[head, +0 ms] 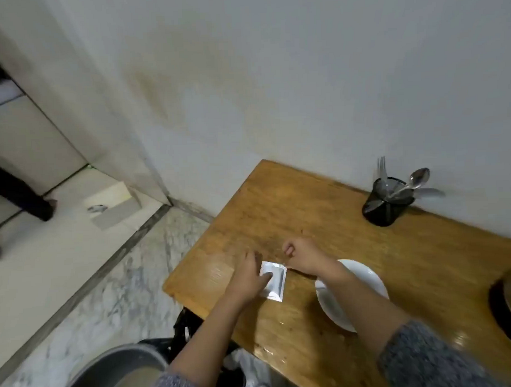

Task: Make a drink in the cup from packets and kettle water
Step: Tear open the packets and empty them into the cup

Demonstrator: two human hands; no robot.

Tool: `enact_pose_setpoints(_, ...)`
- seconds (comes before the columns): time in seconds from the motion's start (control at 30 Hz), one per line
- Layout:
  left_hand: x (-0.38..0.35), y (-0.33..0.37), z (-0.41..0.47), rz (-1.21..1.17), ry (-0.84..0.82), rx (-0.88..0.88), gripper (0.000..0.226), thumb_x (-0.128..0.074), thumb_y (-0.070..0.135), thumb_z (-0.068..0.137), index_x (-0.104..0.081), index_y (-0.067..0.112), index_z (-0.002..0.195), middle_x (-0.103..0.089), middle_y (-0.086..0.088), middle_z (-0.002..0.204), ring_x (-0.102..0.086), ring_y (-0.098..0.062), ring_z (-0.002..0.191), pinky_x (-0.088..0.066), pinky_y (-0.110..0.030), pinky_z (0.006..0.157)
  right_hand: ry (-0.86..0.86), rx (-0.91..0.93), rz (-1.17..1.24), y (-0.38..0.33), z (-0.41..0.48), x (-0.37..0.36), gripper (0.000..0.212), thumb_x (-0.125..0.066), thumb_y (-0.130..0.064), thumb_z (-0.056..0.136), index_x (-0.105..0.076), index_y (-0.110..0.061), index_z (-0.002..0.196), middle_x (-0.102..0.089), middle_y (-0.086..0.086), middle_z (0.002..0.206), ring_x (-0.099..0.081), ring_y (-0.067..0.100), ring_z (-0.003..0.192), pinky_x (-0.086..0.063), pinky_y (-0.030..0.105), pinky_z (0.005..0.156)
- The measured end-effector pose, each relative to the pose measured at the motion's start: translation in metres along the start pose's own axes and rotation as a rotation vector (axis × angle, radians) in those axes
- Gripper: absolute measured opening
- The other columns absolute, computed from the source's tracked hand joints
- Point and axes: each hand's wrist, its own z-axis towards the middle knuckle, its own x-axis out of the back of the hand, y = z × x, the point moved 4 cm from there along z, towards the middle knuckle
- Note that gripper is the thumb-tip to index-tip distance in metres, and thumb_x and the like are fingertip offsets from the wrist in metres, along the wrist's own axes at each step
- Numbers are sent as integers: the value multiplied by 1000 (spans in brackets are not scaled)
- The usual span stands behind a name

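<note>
A small silver packet lies flat on the wooden table near its left front corner. My left hand presses down on the packet's left side, thumb on top of it. My right hand is curled closed, and its fingers pinch the packet's upper right corner. A white saucer sits just right of the packet, partly hidden under my right forearm. No cup shows in the view. At the right edge a dark round object with a metal top is cut off by the frame; I cannot tell what it is.
A black cutlery holder with spoons and forks stands at the back against the wall. A grey bin and a dark bag sit on the marble floor below the table's left edge. A cardboard box lies on the floor farther left.
</note>
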Motion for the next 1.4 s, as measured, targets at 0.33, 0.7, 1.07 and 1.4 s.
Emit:
enact_pose_setpoints(0.33,-27,-18,-6,53,199,135,43,-72,26,71,-51,7,103,-55,-12,107,-51,-28,100,-43,-35,80,-89,14,-197,8,24,-30,36,-71,-9,71,-54,-14,102,-55,8,106,-58,27,91,-50,39,76)
enact_pose_setpoints(0.7,-14,-18,9,-100,5,10,23,-68,19,67,-46,25,62,-51,-4,76,-51,-22,72,-44,-25,61,-147,-1,-197,-3,16,-19,22,-52,0,79,-46,-15,65,-49,2,70,-44,18,68,-29,26,50)
enact_pose_setpoints(1.07,39,84,15,-351,-157,-350,17,-61,12,83,-62,12,100,-62,-1,93,-57,-10,84,-46,-6,64,91,84,-56,-45,-50,86,22,-57,-17,90,-54,-25,70,-60,-4,67,-55,8,60,-45,28,65)
enact_pose_setpoints(1.4,45,163,2,-264,-139,-616,13,-60,9,84,-67,5,95,-57,-5,91,-52,-13,83,-40,-14,73,408,108,67,-53,-103,137,15,-67,-3,80,-62,-16,74,-54,-3,60,-50,12,53,-47,27,60)
